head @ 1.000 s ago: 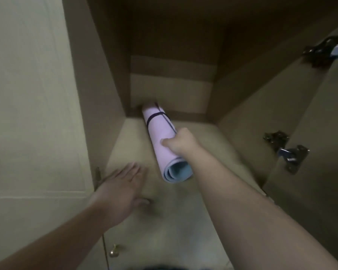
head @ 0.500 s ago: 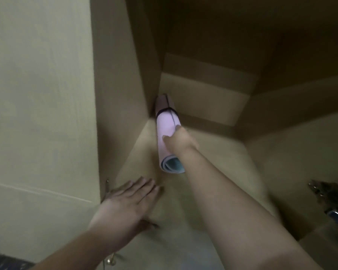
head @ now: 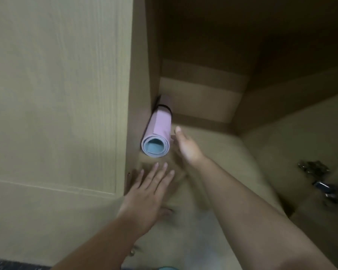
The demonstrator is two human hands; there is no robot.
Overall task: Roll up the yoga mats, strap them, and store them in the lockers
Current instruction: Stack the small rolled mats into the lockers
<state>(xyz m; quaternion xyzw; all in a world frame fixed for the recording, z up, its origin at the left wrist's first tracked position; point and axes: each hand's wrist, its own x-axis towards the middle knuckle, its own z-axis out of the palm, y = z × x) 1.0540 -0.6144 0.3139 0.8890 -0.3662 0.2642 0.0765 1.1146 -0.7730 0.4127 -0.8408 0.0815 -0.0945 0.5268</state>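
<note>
A rolled pink yoga mat [head: 160,123] with a blue inner face lies on the locker floor [head: 222,152], pushed against the left inner wall. A dark strap circles its far end. My right hand [head: 185,145] hovers just right of the roll's near end, fingers relaxed, holding nothing. Whether it still touches the mat is unclear. My left hand [head: 148,191] lies flat, fingers spread, on the front edge of the locker floor below the roll.
A closed pale wooden locker door [head: 57,94] fills the left. The open locker's back wall [head: 201,96] is dim. Metal hinges [head: 316,176] sit on the right inner side. A small round knob [head: 132,251] shows below my left wrist.
My right hand pushed the roll left against the locker's side wall, then let go and drew back beside it. My left hand stayed on the locker floor's front edge.
</note>
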